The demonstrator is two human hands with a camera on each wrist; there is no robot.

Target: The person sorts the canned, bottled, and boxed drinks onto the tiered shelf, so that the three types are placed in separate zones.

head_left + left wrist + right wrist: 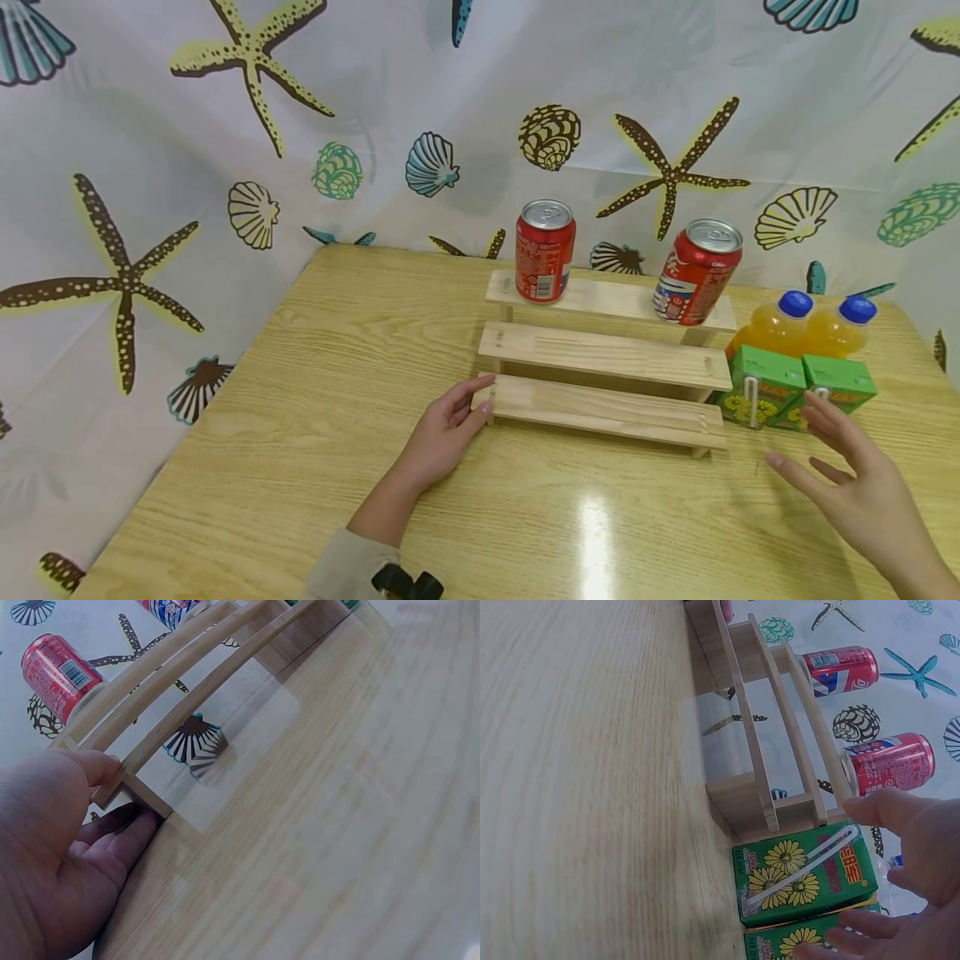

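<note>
A three-step wooden rack point(600, 348) stands on the table. My left hand point(442, 433) holds the left end of its lowest step; the left wrist view shows the thumb on the board's edge and the fingers by the side support point(146, 796). My right hand point(858, 479) hovers by the rack's right end, fingers spread and holding nothing. Nearest to it are two green drink cartons point(768, 379) with yellow flowers, a white straw on the front of each. On the top step stand two red cola cans, one left point(543, 258) and one right point(696, 275).
Behind the cartons stand two orange drink bottles point(836, 332) with blue caps. A white cloth point(480, 83) printed with starfish and shells hangs behind and to the left of the wooden table point(300, 417). A black strap point(405, 583) sits around my left wrist.
</note>
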